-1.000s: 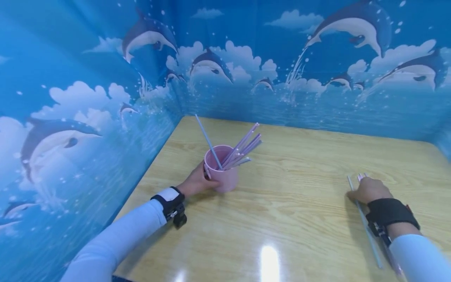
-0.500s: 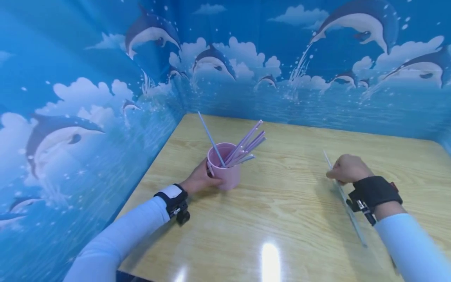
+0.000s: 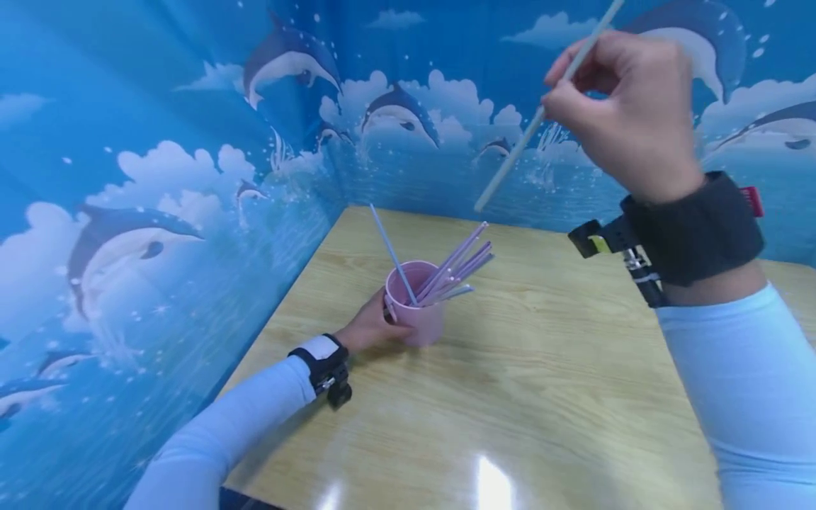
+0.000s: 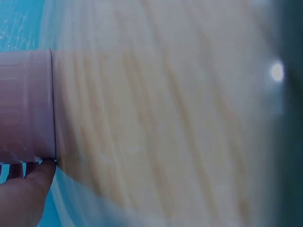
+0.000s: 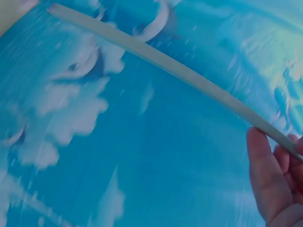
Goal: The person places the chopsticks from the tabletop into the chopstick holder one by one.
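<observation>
A pink cup (image 3: 426, 327) stands on the wooden table. My left hand (image 3: 372, 329) grips its left side, thumb across the front. In the left wrist view the cup's wall (image 4: 26, 106) shows, with fingers and thumb against it. Several pink and purple straws (image 3: 460, 269) lean to the right out of the cup, and one blue straw (image 3: 390, 248) leans left. High at the right my right hand (image 3: 637, 117) pinches a pale straw (image 3: 510, 164) between thumb and fingers. That straw slants, its lower end above and right of the cup. The right wrist view shows its long pale length (image 5: 175, 71).
A blue curtain (image 3: 210, 297) printed with dolphins and clouds borders the table at the left and back. The wooden tabletop (image 3: 542, 368) reaches toward the front, with a bright light reflection near its front edge. My right forearm covers part of the table's right side.
My right hand has picked up the pale straw from the table's right side, lifting it high and to the left. My left hand keeps its hold on the cup.
</observation>
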`<action>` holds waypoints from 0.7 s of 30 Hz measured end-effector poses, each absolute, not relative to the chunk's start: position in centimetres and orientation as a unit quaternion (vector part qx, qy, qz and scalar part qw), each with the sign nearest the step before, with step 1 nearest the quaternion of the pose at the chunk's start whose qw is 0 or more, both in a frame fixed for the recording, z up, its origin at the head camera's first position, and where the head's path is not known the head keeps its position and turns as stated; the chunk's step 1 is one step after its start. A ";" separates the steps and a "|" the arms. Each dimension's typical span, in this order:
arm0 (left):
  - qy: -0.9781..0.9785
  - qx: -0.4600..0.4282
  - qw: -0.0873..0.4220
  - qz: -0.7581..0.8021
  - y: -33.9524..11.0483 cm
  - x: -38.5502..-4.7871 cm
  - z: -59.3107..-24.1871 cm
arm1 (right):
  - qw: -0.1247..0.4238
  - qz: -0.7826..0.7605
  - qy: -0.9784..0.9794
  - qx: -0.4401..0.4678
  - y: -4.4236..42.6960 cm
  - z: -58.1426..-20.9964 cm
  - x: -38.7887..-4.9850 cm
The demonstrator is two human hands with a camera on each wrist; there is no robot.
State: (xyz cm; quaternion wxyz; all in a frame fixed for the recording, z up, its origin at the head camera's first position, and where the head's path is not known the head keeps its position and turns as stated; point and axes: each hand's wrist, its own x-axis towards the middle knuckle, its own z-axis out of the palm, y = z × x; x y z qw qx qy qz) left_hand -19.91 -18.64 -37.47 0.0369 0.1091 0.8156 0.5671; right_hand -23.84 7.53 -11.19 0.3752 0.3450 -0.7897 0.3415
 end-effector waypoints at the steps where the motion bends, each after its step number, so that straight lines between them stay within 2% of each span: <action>1: 0.817 0.111 0.037 0.565 -18.6 -19.9 -37.4 | 0.380 0.349 -0.778 0.357 6.8 -11.0 -23.8; 4: 0.816 0.119 0.036 0.564 -18.4 -19.8 -37.2 | 0.352 0.372 -0.771 0.379 4.6 -11.6 -23.5; 8: 0.812 0.133 0.039 0.568 -18.3 -19.8 -36.9 | 0.251 0.409 -0.790 0.381 2.5 -14.2 -23.7; 12: 0.816 0.133 0.034 0.562 -18.4 -19.7 -36.8 | 0.180 0.398 -0.808 0.396 1.0 -17.8 -24.8; 18: 0.817 0.137 0.025 0.559 -18.5 -19.7 -36.9 | 0.096 0.382 -0.829 0.398 0.1 -20.7 -25.9; 21: 0.816 0.134 0.030 0.561 -18.6 -19.7 -36.9 | 0.084 0.398 -0.825 0.391 0.3 -21.0 -26.2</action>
